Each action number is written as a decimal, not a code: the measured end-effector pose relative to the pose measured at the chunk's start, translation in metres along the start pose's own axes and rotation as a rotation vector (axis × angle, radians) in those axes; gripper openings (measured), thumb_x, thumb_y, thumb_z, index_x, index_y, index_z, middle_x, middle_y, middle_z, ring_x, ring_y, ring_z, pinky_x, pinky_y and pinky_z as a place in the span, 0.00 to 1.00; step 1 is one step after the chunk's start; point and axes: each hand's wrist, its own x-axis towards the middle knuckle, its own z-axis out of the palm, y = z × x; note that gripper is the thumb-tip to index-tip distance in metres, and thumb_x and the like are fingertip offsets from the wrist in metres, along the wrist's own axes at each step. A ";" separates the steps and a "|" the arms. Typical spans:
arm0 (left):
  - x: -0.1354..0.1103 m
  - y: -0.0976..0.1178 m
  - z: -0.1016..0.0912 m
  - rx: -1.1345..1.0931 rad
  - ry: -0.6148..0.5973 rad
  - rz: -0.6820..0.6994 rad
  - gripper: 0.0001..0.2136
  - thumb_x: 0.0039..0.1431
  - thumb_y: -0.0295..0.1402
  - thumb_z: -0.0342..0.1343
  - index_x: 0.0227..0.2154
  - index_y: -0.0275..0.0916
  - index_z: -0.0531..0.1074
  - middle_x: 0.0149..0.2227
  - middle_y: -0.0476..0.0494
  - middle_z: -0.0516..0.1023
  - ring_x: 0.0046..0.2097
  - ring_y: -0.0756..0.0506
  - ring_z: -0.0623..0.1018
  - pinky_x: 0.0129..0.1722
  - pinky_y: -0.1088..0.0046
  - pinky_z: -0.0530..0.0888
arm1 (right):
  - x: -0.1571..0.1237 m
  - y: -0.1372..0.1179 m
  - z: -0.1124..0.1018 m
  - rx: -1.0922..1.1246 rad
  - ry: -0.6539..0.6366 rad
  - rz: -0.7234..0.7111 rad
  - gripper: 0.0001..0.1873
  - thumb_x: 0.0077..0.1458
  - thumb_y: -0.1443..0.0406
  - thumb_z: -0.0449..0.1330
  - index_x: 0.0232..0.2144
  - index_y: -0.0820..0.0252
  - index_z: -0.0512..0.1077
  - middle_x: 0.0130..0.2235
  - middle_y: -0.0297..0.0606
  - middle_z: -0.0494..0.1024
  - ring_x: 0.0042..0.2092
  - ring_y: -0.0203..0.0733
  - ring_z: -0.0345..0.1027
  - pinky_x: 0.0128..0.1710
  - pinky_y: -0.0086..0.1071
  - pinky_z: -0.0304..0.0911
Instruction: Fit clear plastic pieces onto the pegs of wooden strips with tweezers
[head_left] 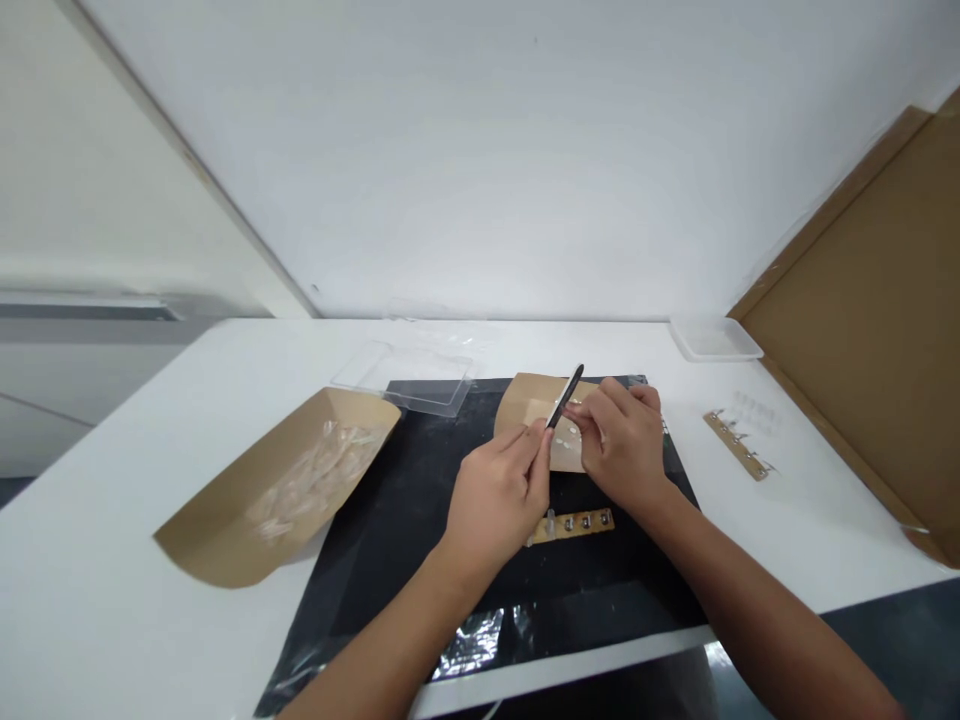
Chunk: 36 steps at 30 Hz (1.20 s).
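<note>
My left hand [502,485] is closed round a slim black stick-like tool [566,395] with a pale strip along one side. Its upper end points up and to the right; the rest is hidden in the fingers. Close beside it, my right hand [622,440] pinches thumb and fingers together, and what they hold is too small to make out. Behind and below both hands lies a brown paper tray [517,395] with several small white dots on it. A tan strip with metal studs [577,524] and clear pieces at its left end lies below my hands, partly covered by the left.
A black mat [420,520] covers the middle of the white table [105,550]. Left stands a brown paper tray [202,520] of clear plastic pieces [315,480]. Clear lids [412,375], a plastic box [716,340], another studded strip [735,445] and cardboard [862,320] lie around.
</note>
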 end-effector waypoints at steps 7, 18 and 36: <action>0.000 -0.001 -0.001 0.038 0.013 -0.007 0.12 0.74 0.31 0.52 0.41 0.35 0.80 0.30 0.45 0.79 0.31 0.47 0.79 0.34 0.72 0.75 | -0.001 0.008 -0.010 0.292 -0.052 0.085 0.09 0.68 0.67 0.62 0.32 0.55 0.71 0.33 0.32 0.80 0.36 0.41 0.72 0.45 0.40 0.59; 0.002 0.000 -0.007 0.054 -0.084 -0.082 0.16 0.75 0.35 0.50 0.58 0.39 0.77 0.38 0.43 0.80 0.34 0.46 0.79 0.35 0.70 0.76 | -0.004 0.010 -0.016 0.637 -0.085 0.366 0.07 0.65 0.62 0.66 0.33 0.54 0.76 0.36 0.35 0.81 0.38 0.42 0.76 0.42 0.38 0.71; 0.008 0.001 -0.009 -0.208 0.097 -0.061 0.09 0.71 0.28 0.57 0.48 0.40 0.81 0.39 0.44 0.79 0.40 0.47 0.80 0.41 0.71 0.78 | -0.007 0.012 -0.013 0.623 -0.069 0.256 0.02 0.64 0.65 0.66 0.37 0.52 0.78 0.36 0.35 0.83 0.37 0.41 0.75 0.38 0.37 0.71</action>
